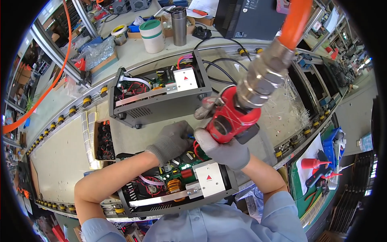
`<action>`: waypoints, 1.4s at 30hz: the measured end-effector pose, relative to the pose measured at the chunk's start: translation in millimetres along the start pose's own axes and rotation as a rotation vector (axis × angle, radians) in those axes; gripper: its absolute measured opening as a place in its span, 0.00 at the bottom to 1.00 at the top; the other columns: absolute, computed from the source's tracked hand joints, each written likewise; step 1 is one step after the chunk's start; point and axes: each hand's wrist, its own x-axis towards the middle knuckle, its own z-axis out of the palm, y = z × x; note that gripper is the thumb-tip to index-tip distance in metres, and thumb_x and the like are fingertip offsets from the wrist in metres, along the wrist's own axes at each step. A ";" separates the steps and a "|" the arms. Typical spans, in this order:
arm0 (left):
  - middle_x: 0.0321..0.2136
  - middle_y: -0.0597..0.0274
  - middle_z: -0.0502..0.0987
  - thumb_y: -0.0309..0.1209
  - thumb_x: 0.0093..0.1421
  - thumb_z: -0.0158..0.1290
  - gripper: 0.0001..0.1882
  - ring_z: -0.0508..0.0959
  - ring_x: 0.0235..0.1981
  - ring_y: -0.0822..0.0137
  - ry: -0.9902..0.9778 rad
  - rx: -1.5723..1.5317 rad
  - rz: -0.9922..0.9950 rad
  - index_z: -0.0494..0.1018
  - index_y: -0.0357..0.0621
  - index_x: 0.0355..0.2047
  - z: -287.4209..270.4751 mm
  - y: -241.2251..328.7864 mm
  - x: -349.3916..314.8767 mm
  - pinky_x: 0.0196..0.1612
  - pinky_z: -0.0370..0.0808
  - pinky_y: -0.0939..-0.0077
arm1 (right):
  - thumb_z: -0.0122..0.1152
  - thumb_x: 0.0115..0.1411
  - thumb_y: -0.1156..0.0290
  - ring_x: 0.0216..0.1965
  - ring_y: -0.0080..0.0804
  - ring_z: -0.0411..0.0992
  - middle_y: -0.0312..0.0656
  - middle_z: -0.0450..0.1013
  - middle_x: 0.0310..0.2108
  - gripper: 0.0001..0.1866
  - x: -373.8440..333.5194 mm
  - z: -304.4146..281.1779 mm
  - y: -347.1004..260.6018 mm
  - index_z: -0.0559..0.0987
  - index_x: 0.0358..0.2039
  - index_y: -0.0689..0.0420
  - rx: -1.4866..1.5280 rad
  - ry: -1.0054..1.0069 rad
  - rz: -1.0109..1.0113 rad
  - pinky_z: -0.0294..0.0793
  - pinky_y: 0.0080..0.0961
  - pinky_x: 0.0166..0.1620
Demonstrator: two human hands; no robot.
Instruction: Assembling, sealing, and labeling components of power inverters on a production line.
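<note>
In my right hand (pixel 225 153), which wears a grey glove, is a red air screwdriver (pixel 231 117). A metal coupling (pixel 264 76) and an orange hose (pixel 296 24) rise from it. My gloved left hand (pixel 172 140) bends over the far side of the near open electronic unit (pixel 183 203); its fingers curl beside blue and red wires, and what they grip is hidden. Inside that unit lie a green circuit board (pixel 171 174), a copper coil (pixel 175 189) and a white plate (pixel 210 179). A second, similar unit (pixel 159 105) stands beyond my hands.
A box of small black parts (pixel 105 141) sits left of my left hand. A roller conveyor (pixel 72 109) curves around the work surface. Black cables (pixel 225 60) trail behind the far unit. A steel flask (pixel 179 28) and white tub (pixel 152 37) stand behind. Red-capped bottles (pixel 314 163) lie right.
</note>
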 end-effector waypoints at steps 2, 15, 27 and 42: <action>0.26 0.55 0.76 0.28 0.49 0.56 0.12 0.77 0.30 0.58 0.017 0.053 0.120 0.72 0.40 0.35 6.4 -12.8 2.4 0.34 0.73 0.68 | 0.66 0.41 0.76 0.29 0.24 0.73 0.40 0.74 0.29 0.23 2.7 3.8 2.3 0.72 0.41 0.61 -0.025 0.018 -0.036 0.72 0.21 0.34; 0.31 0.49 0.76 0.33 0.50 0.55 0.13 0.75 0.36 0.48 -0.052 0.225 0.173 0.71 0.40 0.34 3.3 -9.0 0.8 0.40 0.71 0.62 | 0.66 0.40 0.72 0.28 0.33 0.75 0.43 0.74 0.30 0.24 -0.5 10.7 6.2 0.71 0.41 0.60 -0.081 0.060 0.008 0.74 0.25 0.34; 0.31 0.48 0.76 0.32 0.49 0.54 0.12 0.75 0.37 0.48 -0.070 0.242 0.165 0.72 0.40 0.34 4.2 -9.9 10.2 0.41 0.71 0.62 | 0.57 0.46 0.87 0.40 0.22 0.69 0.40 0.69 0.39 0.28 -0.1 4.8 5.7 0.63 0.49 0.61 -0.064 -0.129 -0.024 0.69 0.20 0.42; 0.35 0.50 0.76 0.42 0.55 0.54 0.21 0.78 0.37 0.59 0.680 -0.231 0.183 0.71 0.40 0.43 -102.8 -38.4 -86.0 0.39 0.74 0.68 | 0.56 0.45 0.72 0.15 0.22 0.66 0.44 0.72 0.29 0.26 60.8 -54.8 -78.9 0.68 0.48 0.63 -0.031 0.134 0.143 0.63 0.15 0.16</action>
